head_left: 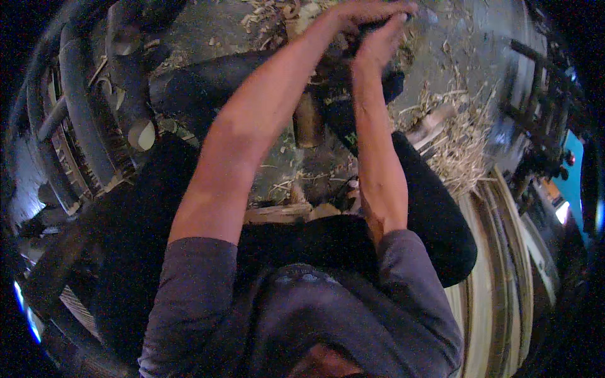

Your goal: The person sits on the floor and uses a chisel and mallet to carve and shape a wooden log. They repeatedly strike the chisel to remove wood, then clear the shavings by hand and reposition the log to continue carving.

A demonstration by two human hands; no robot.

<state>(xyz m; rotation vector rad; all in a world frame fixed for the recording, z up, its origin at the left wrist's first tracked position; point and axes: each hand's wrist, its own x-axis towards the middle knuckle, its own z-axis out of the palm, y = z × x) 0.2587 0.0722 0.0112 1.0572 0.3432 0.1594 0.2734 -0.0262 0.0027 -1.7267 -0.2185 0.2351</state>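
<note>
Both of my arms reach forward to the top of the head view, where the hands come close together. My left hand stretches over to the right, its fingertips close to those of my right hand. The fingers of both look bent round something dark between them, too blurred to name. Below the hands and between my forearms is a brown wooden cylinder, its upper part in shadow. Curled wood shavings lie on the floor beyond my left forearm.
A heap of thin pale shavings lies to the right of my leg. Long split strips run along my right side. Several dark poles lean at the left. A wood piece lies before my lap. Something turquoise stands far right.
</note>
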